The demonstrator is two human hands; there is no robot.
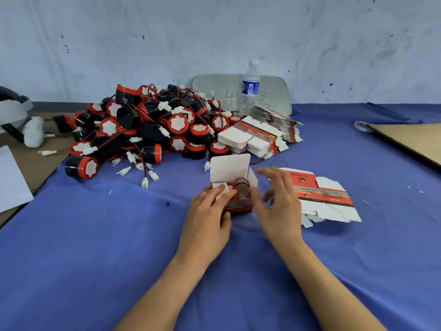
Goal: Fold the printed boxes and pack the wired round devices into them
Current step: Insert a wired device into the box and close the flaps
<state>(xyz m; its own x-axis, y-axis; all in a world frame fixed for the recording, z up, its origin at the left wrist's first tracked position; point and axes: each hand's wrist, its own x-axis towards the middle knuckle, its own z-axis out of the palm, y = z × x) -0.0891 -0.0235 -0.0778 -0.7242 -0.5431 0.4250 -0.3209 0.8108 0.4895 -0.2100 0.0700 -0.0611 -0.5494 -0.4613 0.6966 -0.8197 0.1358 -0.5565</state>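
My left hand (210, 211) grips the small red-printed cardboard box (239, 207) from its left side, fingers curled over the rim. The box's smooth white lid flap stands upright behind. A round, red-rimmed device (242, 188) with looped wire sits inside. My right hand (279, 201) hovers just right of the box, fingers loose and spread, holding nothing, above wrinkled blue cloth (119, 235).

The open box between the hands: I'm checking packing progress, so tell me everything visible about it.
The box is printed cardboard, red outside, white inside. It stands upright on the blue cloth, lid flap raised at the back, a side flap out to the right. A round device with red wire sits inside. The left hand grips its left side, fingers on a white flap; the right hand, blurred, hovers open at its right.
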